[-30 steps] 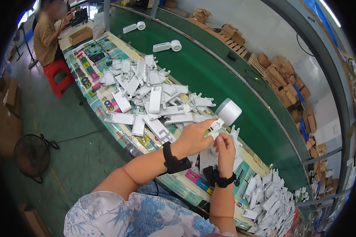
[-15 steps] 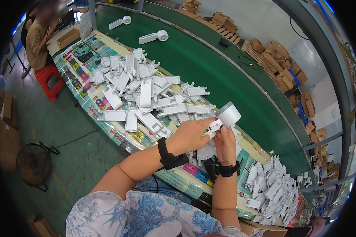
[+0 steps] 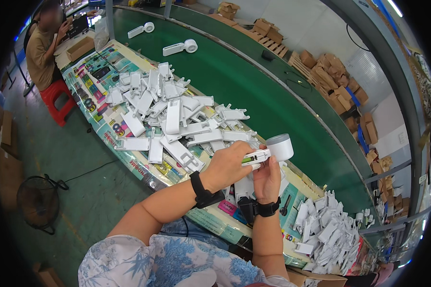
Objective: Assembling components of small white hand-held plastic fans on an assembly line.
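bright, even overhead light fills the frame; a strip lamp (image 3: pixel 393 8) glares at the upper right. shadows are soft and short under the white plastic parts (image 3: pixel 172 115), which look slightly blown out. the fisheye bends the green conveyor belt (image 3: pixel 254 91) and leaves black corners. the centre is sharp, the rim softer.

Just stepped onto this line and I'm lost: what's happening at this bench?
A seated person holds a small white device with a round head in both hands, left hand gripping its handle, right hand beneath it. A pile of white plastic shells covers the bench, another heap lies at the right, and two finished units ride the green conveyor.
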Demonstrator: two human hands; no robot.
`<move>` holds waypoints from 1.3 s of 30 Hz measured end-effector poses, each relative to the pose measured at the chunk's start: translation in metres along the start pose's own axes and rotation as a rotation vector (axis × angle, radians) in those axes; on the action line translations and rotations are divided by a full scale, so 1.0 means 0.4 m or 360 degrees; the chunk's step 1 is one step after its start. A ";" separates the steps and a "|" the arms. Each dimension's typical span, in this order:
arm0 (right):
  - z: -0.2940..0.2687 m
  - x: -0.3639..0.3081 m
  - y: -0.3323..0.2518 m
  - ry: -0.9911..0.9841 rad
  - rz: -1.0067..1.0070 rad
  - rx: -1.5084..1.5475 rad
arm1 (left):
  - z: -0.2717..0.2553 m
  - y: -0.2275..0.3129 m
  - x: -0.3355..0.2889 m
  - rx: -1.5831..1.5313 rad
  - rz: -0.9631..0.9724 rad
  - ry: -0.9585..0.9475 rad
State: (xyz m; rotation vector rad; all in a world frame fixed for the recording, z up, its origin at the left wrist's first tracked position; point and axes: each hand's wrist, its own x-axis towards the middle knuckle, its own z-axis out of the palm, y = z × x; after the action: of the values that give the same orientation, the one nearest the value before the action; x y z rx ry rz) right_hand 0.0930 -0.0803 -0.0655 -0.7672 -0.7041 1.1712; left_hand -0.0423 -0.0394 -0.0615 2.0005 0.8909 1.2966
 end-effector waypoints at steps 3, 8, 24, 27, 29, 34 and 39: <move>-0.004 0.000 0.002 0.0001 0.0027 0.0031 | -0.002 -0.004 0.001 0.0046 0.0052 -0.0002; -0.007 0.002 0.005 0.0049 0.0070 0.0055 | -0.005 -0.007 0.004 0.0086 0.0042 -0.0024; -0.001 -0.006 0.009 0.0052 0.0042 0.0058 | -0.018 -0.009 0.006 0.0085 0.0183 0.0010; -0.005 -0.008 0.008 0.0053 0.0085 0.0138 | -0.019 -0.006 0.004 0.0091 0.0152 -0.0015; -0.009 -0.008 0.007 0.0037 0.0074 0.0124 | -0.015 -0.010 0.005 0.0089 0.0153 -0.0042; -0.012 -0.022 -0.031 0.0020 -0.0046 0.0011 | -0.007 -0.003 0.012 -0.0032 0.0180 -0.0106; -0.041 -0.058 -0.059 -0.0056 -0.0019 -0.0042 | 0.006 0.015 0.001 -0.0003 0.0277 -0.0210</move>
State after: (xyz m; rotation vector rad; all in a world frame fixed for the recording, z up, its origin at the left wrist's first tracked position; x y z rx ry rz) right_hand 0.1132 -0.1102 -0.0573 -0.7652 -0.7537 1.1688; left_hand -0.0387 -0.0429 -0.0575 2.1735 0.6661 1.2393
